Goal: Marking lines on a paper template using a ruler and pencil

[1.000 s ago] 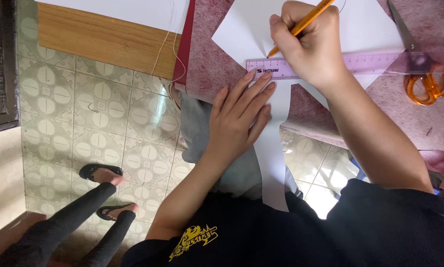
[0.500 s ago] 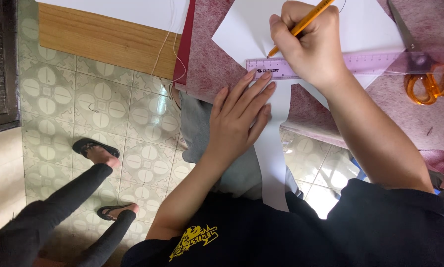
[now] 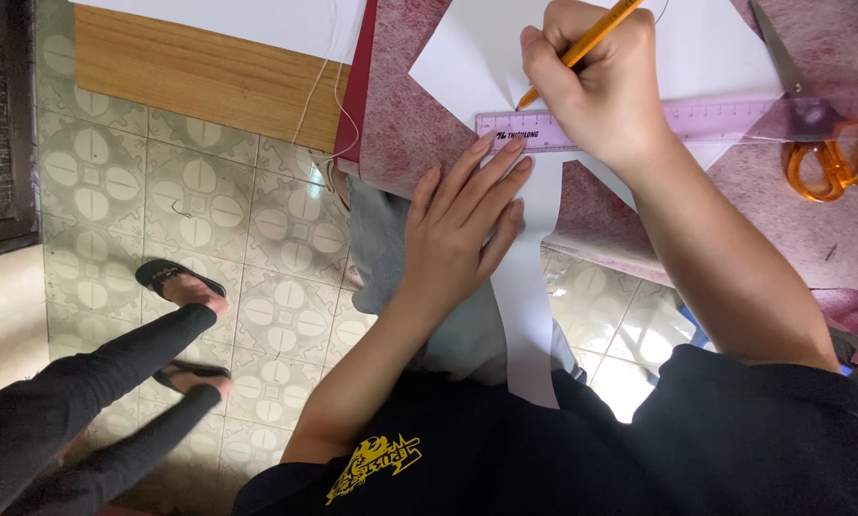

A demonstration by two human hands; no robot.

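On paper [image 3: 544,57]: right hand [image 3: 596,81] grips pencil [image 3: 582,48] | left hand [image 3: 462,229] presses ruler [image 3: 716,119]

The ruler [image 3: 639,122] is clear purple plastic over smooth matt white paper [image 3: 534,57]. The surface [image 3: 419,124] wears rough maroon cloth. The floor [image 3: 209,210] is glossy tile.

The left hand [image 3: 462,225] lies flat, fingers spread and pressing down. The right hand [image 3: 596,81] is curled in a writing grip, forearm angled across.

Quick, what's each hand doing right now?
Left hand: open, flat, fingertips on the ruler and paper.
Right hand: closed around a pencil.
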